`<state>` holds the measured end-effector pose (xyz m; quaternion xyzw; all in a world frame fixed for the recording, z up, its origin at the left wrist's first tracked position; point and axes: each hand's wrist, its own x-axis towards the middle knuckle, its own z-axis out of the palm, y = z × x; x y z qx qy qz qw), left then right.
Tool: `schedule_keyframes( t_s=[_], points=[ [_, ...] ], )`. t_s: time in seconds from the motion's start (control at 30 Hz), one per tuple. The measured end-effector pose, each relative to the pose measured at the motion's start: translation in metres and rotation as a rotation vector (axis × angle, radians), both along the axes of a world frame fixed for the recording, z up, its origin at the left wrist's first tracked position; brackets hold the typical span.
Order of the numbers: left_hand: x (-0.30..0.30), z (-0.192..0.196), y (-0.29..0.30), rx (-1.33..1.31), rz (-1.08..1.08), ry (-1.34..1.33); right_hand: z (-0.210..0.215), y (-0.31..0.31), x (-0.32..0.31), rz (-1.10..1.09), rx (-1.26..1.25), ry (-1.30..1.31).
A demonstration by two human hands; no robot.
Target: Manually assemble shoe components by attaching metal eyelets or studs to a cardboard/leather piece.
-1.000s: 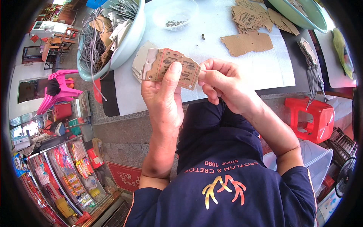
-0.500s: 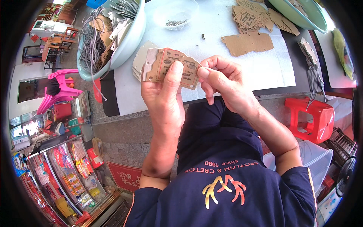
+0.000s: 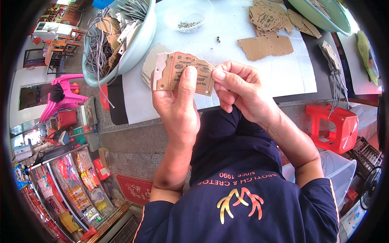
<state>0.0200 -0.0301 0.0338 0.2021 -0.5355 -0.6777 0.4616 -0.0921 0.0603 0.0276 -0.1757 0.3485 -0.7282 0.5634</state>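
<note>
My left hand (image 3: 180, 101) grips a small stack of printed brown cardboard tags (image 3: 170, 77), thumb on top and fingers beneath. The tags have a wavy edge and small holes near their corners. At the tags' right edge, my right hand (image 3: 239, 87) pinches with thumb and forefinger; whatever lies between those fingertips is too small to make out. Pale grey card pieces (image 3: 148, 67) lie on the white sheet just behind my left hand. A few tiny metal fasteners (image 3: 218, 39) rest farther back, near a clear bowl (image 3: 198, 8) with many more in it.
A pale green basin (image 3: 139, 50) of grey cords and cards stands at the left. Brown tags (image 3: 269, 18) are piled at the back right, with a larger flat card (image 3: 265, 47) before them. Corded tags (image 3: 332, 60) hang over the right edge. A red stool (image 3: 332, 125) stands at right.
Both hands keep nearly the same place. The tag stack has shifted very slightly to the right, and my right hand's fingers have curled a little differently at its edge.
</note>
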Motion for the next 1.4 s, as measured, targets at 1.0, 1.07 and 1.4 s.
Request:
schedule_keyframes(
  t_s=[1.0,1.07,1.4],
  points=[
    [-0.001,-0.005,-0.004,0.044,0.030,0.020,-0.001,-0.003,0.004,0.015,0.114,0.225],
    [0.000,-0.005,-0.003,0.089,-0.023,0.024,-0.003,-0.002,0.003,0.006,0.106,0.228],
    [0.007,-0.003,-0.004,0.247,-0.054,0.037,-0.006,0.003,-0.003,0.054,0.085,0.142]
  ],
)
